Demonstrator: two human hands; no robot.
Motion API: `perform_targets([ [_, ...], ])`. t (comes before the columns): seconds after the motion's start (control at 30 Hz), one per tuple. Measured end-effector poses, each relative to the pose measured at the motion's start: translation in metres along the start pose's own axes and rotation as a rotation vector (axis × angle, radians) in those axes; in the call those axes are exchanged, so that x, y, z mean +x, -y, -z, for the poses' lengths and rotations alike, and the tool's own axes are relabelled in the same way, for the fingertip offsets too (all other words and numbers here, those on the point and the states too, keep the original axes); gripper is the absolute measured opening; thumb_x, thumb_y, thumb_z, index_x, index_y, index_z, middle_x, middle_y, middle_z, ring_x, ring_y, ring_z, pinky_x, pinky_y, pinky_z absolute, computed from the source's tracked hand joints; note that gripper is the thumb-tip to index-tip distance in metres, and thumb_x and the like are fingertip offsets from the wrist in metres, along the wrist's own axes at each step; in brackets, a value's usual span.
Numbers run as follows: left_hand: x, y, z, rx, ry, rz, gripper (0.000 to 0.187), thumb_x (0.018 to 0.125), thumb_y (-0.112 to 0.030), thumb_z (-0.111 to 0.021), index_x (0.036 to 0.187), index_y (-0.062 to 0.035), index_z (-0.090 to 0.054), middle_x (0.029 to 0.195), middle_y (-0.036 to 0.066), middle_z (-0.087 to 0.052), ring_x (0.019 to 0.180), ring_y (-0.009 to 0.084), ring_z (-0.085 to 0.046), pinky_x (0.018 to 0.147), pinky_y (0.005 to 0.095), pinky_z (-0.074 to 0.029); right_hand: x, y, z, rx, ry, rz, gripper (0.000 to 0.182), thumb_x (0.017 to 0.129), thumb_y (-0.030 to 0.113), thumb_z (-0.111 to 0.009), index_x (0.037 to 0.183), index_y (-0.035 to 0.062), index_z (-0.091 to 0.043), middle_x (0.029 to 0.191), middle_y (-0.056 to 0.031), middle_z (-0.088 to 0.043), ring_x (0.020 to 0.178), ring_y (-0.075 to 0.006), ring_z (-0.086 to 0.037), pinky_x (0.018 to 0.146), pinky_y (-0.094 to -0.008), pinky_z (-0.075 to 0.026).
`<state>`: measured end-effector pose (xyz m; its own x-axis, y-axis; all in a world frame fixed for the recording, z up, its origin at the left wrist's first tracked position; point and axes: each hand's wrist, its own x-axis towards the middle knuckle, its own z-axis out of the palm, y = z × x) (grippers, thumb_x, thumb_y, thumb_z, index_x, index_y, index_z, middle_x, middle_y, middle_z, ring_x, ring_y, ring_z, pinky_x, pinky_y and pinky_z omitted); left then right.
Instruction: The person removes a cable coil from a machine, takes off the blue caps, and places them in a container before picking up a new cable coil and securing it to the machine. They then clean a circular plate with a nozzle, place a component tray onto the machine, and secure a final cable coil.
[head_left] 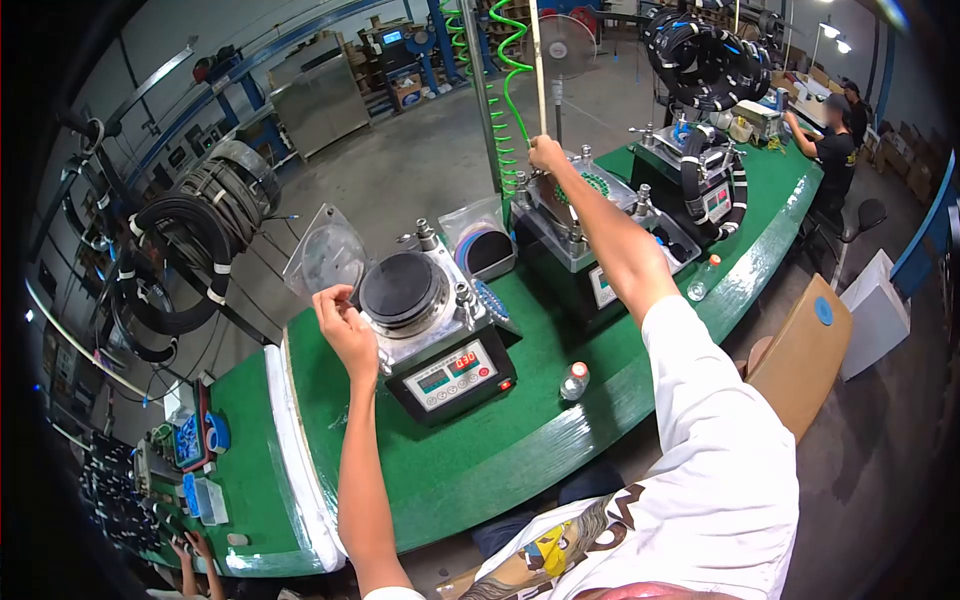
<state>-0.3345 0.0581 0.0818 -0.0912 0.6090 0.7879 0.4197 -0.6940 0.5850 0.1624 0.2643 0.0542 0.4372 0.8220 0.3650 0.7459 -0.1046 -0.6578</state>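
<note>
My left hand (346, 325) is at the left edge of a machine with a round black disc (402, 288) on top and a lit display (462, 366) on its front. Its fingers are bent near a clear plastic cover (328, 256); whether they grip anything is hard to make out. Stretched forward, my right hand (547, 154) is closed round the lower end of a pale upright pole (540, 70), above a second machine (570, 235). Beside the first machine lies a clear bag (482, 240) with a dark round piece in it.
Small bottles with red caps (574, 382) stand on the green table (480, 450). Black hose coils (180, 250) hang at the left. Green coiled air lines (512, 70) hang ahead. Another person's hands (190, 545) show at the lower left; co-workers (835, 150) are at the far right.
</note>
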Motion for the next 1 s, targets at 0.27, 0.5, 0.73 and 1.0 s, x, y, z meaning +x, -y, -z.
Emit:
perform_targets([
  [0.27,-0.003,0.005,0.0,0.039,-0.105,0.011,0.035,0.078,0.015,-0.046,0.105,-0.0002,-0.064,0.105,0.008,-0.051,0.084,0.0171,-0.052,0.076,0.0303,-0.044,-0.09,0.03,0.062,0.136,-0.055,0.244,0.048,0.089,0.002,-0.056,0.137,0.0021,-0.059,0.113,-0.0248,-0.072,0.106,-0.0368,-0.07,0.094,-0.0411,-0.055],
  [0.5,-0.01,0.011,0.0,0.126,-0.209,0.083,0.041,0.076,0.014,-0.051,0.107,-0.0062,-0.069,0.107,0.006,-0.046,0.086,0.0166,-0.046,0.074,0.0297,-0.042,-0.245,0.062,0.114,0.536,0.329,0.541,0.051,0.085,-0.018,-0.044,0.127,0.0013,-0.063,0.105,-0.0092,-0.071,0.094,-0.0181,-0.07,0.086,-0.0332,-0.057],
  [0.73,-0.018,0.018,0.001,0.177,-0.282,0.144,0.048,0.079,0.008,-0.057,0.122,-0.0117,-0.067,0.115,0.008,-0.045,0.104,0.0208,-0.043,0.089,0.0321,-0.039,-0.365,-0.054,0.094,0.178,1.152,0.274,0.073,0.084,-0.001,-0.068,0.153,0.0081,-0.044,0.129,-0.0224,-0.062,0.109,-0.0238,-0.065,0.091,-0.0377,-0.054],
  [1.0,-0.023,0.034,-0.001,0.032,-0.171,0.21,0.051,0.081,0.007,-0.056,0.129,-0.0094,-0.063,0.134,0.016,-0.048,0.133,0.0337,-0.045,0.116,0.042,-0.032,-0.435,-0.032,0.057,0.759,0.822,-0.102,0.067,0.086,0.019,-0.082,0.143,0.0043,-0.049,0.13,-0.0088,-0.066,0.121,-0.0185,-0.06,0.103,-0.0383,-0.05],
])
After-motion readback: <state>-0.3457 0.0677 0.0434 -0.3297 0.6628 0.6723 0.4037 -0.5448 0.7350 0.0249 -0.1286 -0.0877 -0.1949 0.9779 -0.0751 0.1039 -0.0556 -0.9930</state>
